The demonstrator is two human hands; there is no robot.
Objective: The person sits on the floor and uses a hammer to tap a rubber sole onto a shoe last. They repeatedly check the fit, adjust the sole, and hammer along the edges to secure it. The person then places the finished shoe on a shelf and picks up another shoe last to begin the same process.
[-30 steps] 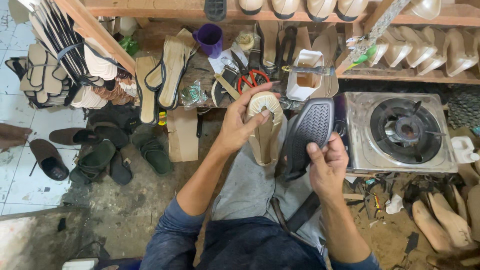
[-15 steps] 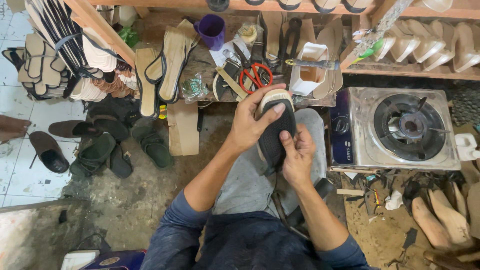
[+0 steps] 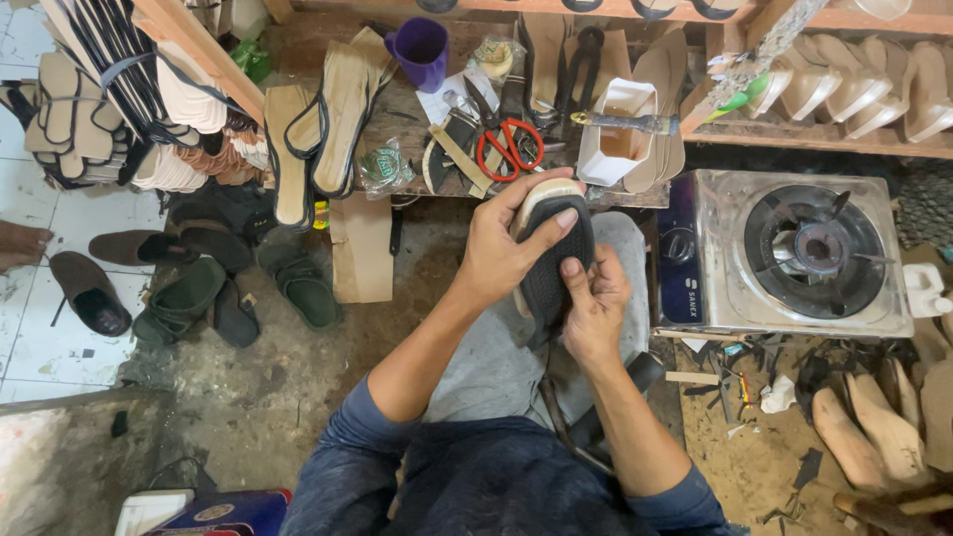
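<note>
My left hand (image 3: 508,243) wraps around the toe end of a tan shoe (image 3: 544,191) held over my lap, fingers curled over its top. A black textured rubber sole (image 3: 556,268) lies on the shoe's underside. My right hand (image 3: 593,303) presses the sole from below, thumb and fingers flat on the black rubber. Both hands touch the shoe and sole together, just in front of the low wooden bench (image 3: 397,119).
The bench holds red-handled scissors (image 3: 508,149), a purple cup (image 3: 422,50), insoles and a white box (image 3: 620,134). A single-burner gas stove (image 3: 784,253) stands at right, wooden shoe lasts (image 3: 864,422) beyond it. Sandals (image 3: 189,293) lie on the floor at left.
My right hand brought the black sole, held apart a second ago, onto the shoe's underside. Both hands now press it in place.
</note>
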